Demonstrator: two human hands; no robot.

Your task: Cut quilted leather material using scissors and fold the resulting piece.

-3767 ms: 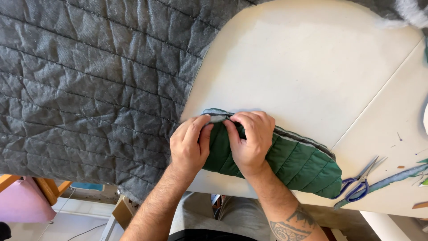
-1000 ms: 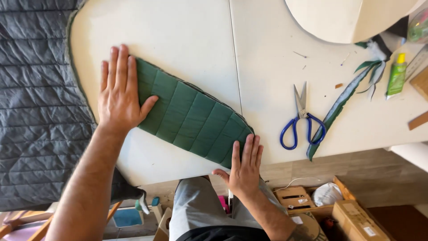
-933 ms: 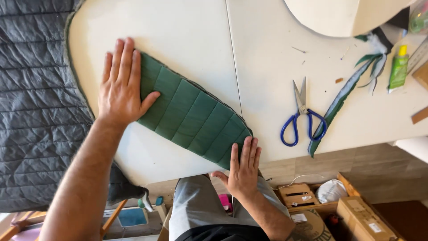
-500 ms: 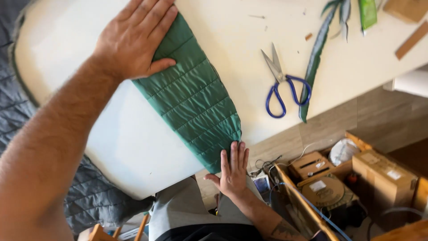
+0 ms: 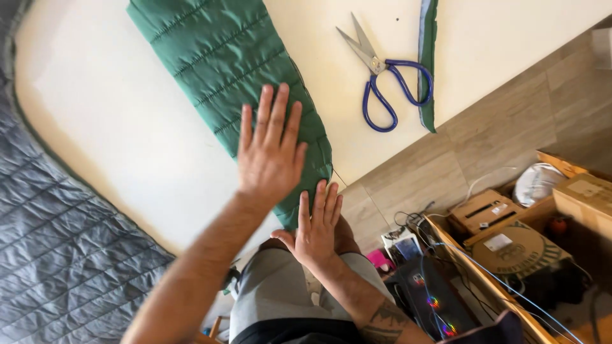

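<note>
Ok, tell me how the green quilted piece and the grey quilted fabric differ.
The green quilted piece is small, narrow and lies flat on the white table; the grey quilted fabric is far larger and spreads beyond the table's edge. Both hands, left hand and right hand, touch the green piece; none touches the grey. Both are stitched quilting.

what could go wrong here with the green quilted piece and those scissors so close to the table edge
1. The green quilted piece reaches the table edge under the right hand; if both hands lift, that end might slide off.
2. The left hand presses flat only near the lower end, so the far end may shift or wrinkle.
3. The scissors lie open near the edge beside a fabric strip; a tug on the strip could knock them to the floor.
</note>
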